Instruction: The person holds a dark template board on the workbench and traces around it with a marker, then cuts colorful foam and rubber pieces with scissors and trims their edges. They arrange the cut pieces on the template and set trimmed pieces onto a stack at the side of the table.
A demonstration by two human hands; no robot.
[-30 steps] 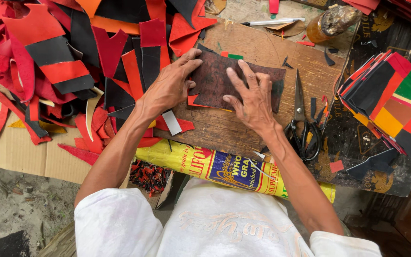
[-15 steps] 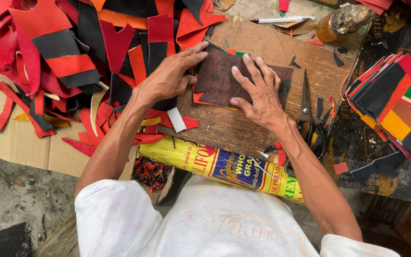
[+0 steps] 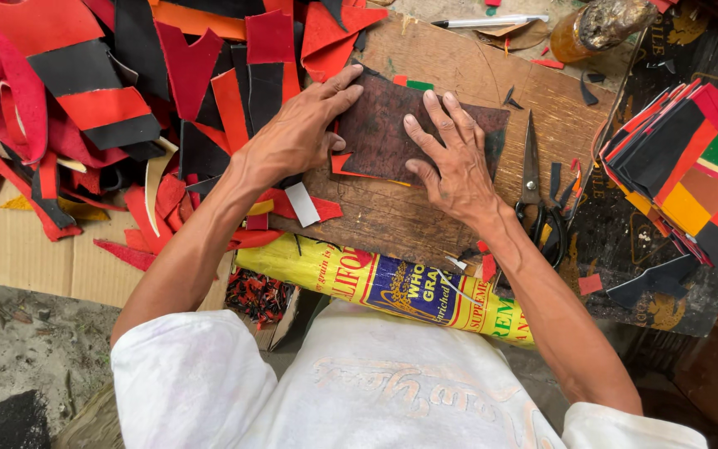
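Fingers [image 3: 430, 125] of the right hand [image 3: 454, 162] are lying spread and flat on a dark brown sheet [image 3: 384, 125], pressing it down rather than gripping it, so nothing is clenched in that hand. The left hand [image 3: 297, 133] is resting its fingertips on the sheet's left edge with the thumb tucked beneath, apparently pinning that side so the piece is staying square and smooth. The sheet is lying on the wooden board [image 3: 409, 216], toward the board's upper middle, with orange and green slivers peeking out from under it, which suggests it is being laid over other pieces.

Scissors [image 3: 533, 183] are lying on the board's right side, just beside the right wrist, blades pointing away and within easy reach. A pen [image 3: 479, 21] is lying near the board's top edge, and a bottle [image 3: 600, 29] is lying at its top right corner. Red and black scraps [image 3: 110, 100] are piling up left of the board. A neat stack [image 3: 691, 175] of coloured cut pieces is sitting right of the board, well apart from the scraps. A yellow sack [image 3: 392, 287] is hanging under the board's near edge.
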